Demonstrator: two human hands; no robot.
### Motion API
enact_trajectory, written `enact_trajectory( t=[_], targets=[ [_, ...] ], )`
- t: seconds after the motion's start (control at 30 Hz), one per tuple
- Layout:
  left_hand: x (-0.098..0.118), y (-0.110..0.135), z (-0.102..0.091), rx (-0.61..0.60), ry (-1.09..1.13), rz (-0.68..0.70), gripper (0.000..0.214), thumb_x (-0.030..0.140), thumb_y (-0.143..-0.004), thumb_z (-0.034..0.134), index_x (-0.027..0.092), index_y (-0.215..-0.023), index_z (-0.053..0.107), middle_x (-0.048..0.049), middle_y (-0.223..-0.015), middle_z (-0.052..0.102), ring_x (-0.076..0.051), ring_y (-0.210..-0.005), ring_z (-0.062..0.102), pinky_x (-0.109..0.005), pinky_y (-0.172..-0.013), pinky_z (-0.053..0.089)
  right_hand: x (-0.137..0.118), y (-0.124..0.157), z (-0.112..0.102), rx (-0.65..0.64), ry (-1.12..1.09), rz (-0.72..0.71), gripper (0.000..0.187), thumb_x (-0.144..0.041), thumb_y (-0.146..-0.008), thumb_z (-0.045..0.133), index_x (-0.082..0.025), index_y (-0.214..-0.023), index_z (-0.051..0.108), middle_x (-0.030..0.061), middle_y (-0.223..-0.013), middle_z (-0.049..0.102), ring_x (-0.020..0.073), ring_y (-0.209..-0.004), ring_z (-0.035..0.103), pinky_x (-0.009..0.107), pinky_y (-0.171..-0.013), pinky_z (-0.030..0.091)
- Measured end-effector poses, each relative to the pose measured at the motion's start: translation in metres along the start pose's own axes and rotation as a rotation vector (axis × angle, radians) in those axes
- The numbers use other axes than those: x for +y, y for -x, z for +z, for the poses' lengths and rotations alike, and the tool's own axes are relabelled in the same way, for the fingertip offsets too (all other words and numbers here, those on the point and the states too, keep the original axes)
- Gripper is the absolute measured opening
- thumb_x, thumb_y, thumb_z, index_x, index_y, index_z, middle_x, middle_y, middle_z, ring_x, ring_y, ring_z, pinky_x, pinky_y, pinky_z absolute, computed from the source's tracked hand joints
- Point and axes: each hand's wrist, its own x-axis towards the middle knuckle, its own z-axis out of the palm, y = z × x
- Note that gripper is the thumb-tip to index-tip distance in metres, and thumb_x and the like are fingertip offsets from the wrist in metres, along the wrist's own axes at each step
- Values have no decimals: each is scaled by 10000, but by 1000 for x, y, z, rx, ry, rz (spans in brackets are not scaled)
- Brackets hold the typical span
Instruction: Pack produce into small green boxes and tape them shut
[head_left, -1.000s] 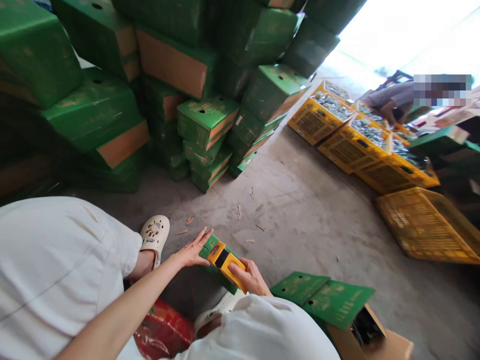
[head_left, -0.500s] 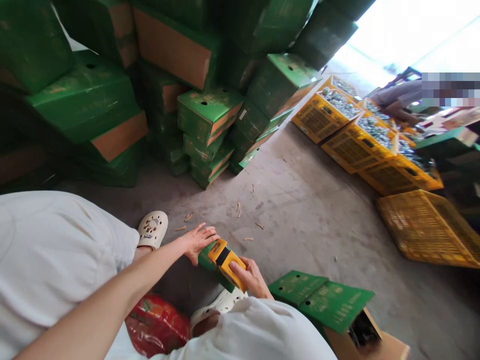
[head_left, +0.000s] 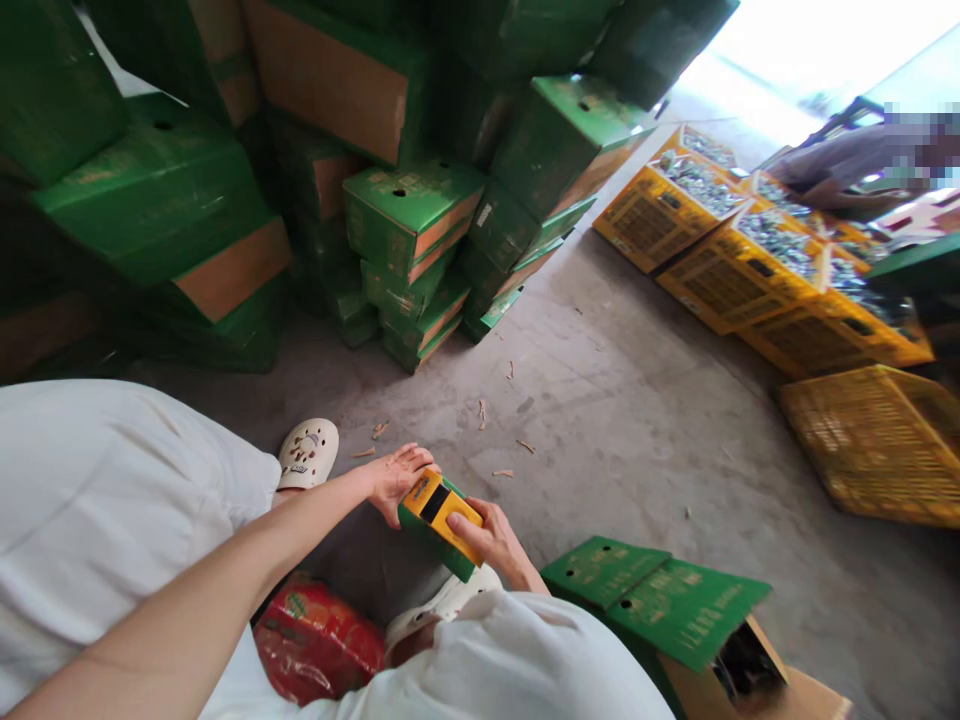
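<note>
A yellow, box-shaped object with a black band is in my right hand, the thumb pressed on its near end. It is held over a small green box, and I cannot make out its exact kind. My left hand is open with fingers stretched, at the far end of the green box and close to the yellow object's far end. Whether its fingertips touch either one is unclear. Part of the green box is hidden under the yellow object.
Green cartons are stacked ahead and left. Yellow crates stand at right by a bent-over person; another crate lies tilted. An open green carton is at lower right, a red shiny bag between my legs.
The yellow object has come down slightly and left, flatter over the green box, nearer my left hand. The view has shifted a little, so the crates sit farther right.
</note>
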Motion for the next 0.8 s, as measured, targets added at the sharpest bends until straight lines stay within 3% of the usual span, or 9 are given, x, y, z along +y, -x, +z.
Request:
enact_trajectory(
  t=[0.1, 0.2, 0.23, 0.3, 0.37, 0.43, 0.57, 0.8],
  targets=[
    [5, 3, -8, -19, 69, -58, 1293, 669, -532, 911, 243, -1643, 405, -181, -1680, 424, -457, -1635, 237, -633, -1346, 78, 5, 1, 0, 4, 39, -18, 613, -754, -804, 717, -143, -847, 699, 7, -722, 597, 150, -661, 492, 253, -557, 334],
    [7, 10, -23, 110, 327, -272, 1228, 627, -565, 916, 273, -1635, 431, -171, -1774, 282, -452, -1659, 176, -655, -1328, 154, 3, 3, 0, -20, -12, -14, 635, -760, -812, 726, -132, -905, 713, 11, -741, 624, 150, -665, 511, 249, -566, 356],
    [8, 12, -30, 181, 488, -381, 1157, 616, -603, 900, 269, -1616, 461, -171, -1773, 286, -432, -1646, 236, -622, -1321, 221, 1, 4, 1, -31, -44, -5, 646, -762, -809, 732, -128, -930, 718, 14, -751, 637, 151, -667, 523, 249, -572, 369],
    [9, 16, -40, 268, 814, -576, 940, 644, -727, 810, 225, -1530, 557, -198, -1673, 455, -378, -1525, 479, -542, -1243, 406, -5, 6, 3, -48, -100, 20, 672, -772, -794, 746, -124, -971, 724, 21, -770, 661, 156, -667, 546, 251, -584, 393],
    [14, 18, -46, 241, 1016, -673, 768, 724, -832, 678, 174, -1368, 665, -202, -1420, 676, -321, -1271, 695, -485, -1072, 563, -10, 8, 4, -54, -122, 35, 688, -784, -778, 755, -126, -978, 724, 22, -768, 666, 156, -659, 550, 254, -587, 402],
    [21, 18, -47, 140, 1116, -688, 764, 825, -831, 617, 161, -1192, 726, -166, -1179, 769, -287, -1068, 764, -443, -914, 624, -14, 9, 5, -47, -107, 26, 688, -789, -774, 759, -129, -960, 719, 18, -751, 656, 150, -647, 536, 255, -584, 396],
    [35, 17, -37, 26, 1401, -688, 713, 788, -639, 848, 195, -1019, 736, -65, -988, 770, -239, -973, 738, -375, -825, 604, -13, 11, 3, -67, -79, -1, 675, -780, -811, 736, -126, -981, 727, 20, -760, 656, 146, -650, 523, 256, -581, 376],
    [32, 10, -32, 192, 1369, -671, 619, 642, -522, 954, 177, -868, 737, 7, -765, 714, -180, -765, 677, -317, -745, 530, -9, 5, -1, -82, -71, 19, 704, -798, -805, 724, -123, -1003, 731, 38, -801, 679, 165, -683, 560, 262, -595, 402]
  ],
)
